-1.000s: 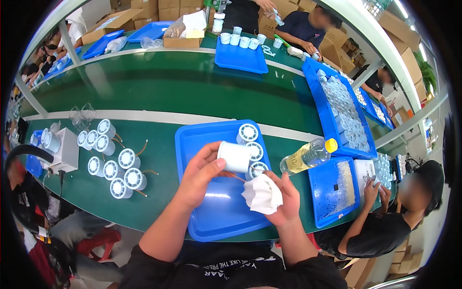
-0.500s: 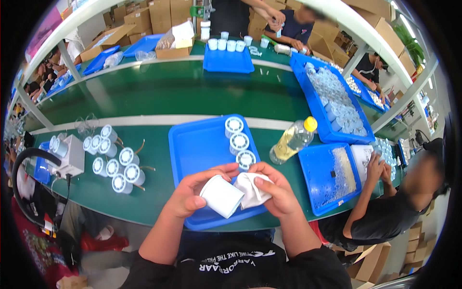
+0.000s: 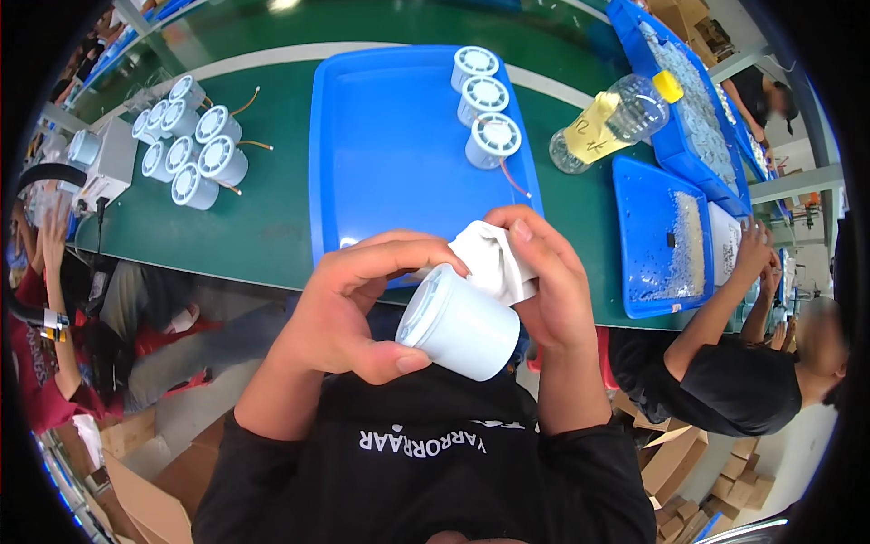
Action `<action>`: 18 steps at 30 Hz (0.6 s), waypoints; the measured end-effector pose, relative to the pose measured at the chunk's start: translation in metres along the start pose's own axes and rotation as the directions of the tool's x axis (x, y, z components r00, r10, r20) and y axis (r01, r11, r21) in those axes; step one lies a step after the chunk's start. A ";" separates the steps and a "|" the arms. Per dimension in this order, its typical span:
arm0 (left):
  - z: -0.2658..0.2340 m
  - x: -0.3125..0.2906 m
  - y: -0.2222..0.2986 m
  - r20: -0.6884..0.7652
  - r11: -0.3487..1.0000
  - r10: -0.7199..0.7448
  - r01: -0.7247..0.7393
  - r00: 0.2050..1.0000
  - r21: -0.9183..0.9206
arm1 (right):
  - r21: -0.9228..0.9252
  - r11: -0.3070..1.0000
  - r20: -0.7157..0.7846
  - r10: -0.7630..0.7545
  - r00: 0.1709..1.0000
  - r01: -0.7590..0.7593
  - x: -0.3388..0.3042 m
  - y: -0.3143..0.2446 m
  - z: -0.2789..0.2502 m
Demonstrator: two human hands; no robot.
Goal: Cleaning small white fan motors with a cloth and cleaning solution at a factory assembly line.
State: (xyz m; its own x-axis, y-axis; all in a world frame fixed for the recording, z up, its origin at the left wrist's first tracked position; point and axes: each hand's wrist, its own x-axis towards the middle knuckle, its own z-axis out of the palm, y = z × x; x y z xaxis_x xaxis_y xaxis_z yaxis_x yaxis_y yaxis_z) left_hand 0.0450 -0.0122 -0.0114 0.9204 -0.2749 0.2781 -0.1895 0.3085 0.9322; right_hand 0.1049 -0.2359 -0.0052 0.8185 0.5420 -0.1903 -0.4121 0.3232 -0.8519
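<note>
Between thumb and fingers, my left hand (image 3: pixel 349 308) grips a pale blue plastic cup-shaped housing (image 3: pixel 464 325), tilted on its side with its slotted end towards the left. My right hand (image 3: pixel 555 281) pinches a crumpled white cloth (image 3: pixel 489 261) against the housing's upper right side. Both hands are raised above the near edge of a blue tray (image 3: pixel 399 163). Along that tray's right side stand three similar housings with slotted round tops, the nearest one (image 3: pixel 493 140) trailing a thin reddish wire.
Several more housings (image 3: pixel 195 186) with wires stand on the green table (image 3: pixel 263 213) at left. Right of the tray is a clear bottle (image 3: pixel 589 136) with a yellow cap. Beyond it lie a blue tray of white bits (image 3: pixel 666 281) and a large parts bin (image 3: pixel 693 136). A co-worker (image 3: pixel 743 372) sits at right.
The view has tipped down towards my body, so the table appears higher. The housing has been turned, bringing its slotted end into sight on the left; the cloth stays against it.
</note>
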 end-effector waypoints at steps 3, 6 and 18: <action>0.000 -0.010 0.009 -0.017 0.997 -0.044 0.042 0.999 -0.067 | 0.208 0.976 0.142 0.035 0.989 -0.064 -0.003 0.025 -0.003; 0.003 -0.011 0.026 -0.017 0.979 -0.120 0.115 0.993 -0.169 | 0.208 0.972 0.288 0.044 0.957 -0.108 -0.011 0.037 0.001; 0.001 -0.028 0.028 -0.405 0.953 -0.301 0.261 0.863 -0.151 | 0.311 0.941 0.047 0.127 0.991 -0.135 -0.002 0.051 -0.006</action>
State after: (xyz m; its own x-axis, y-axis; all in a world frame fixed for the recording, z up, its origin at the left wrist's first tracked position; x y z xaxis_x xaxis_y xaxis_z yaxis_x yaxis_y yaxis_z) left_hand 0.0139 0.0034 0.0072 0.9902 0.0388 -0.1343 0.1115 0.3598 0.9263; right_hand 0.0844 -0.2254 -0.0507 0.7400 0.6145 -0.2735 -0.6227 0.4723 -0.6238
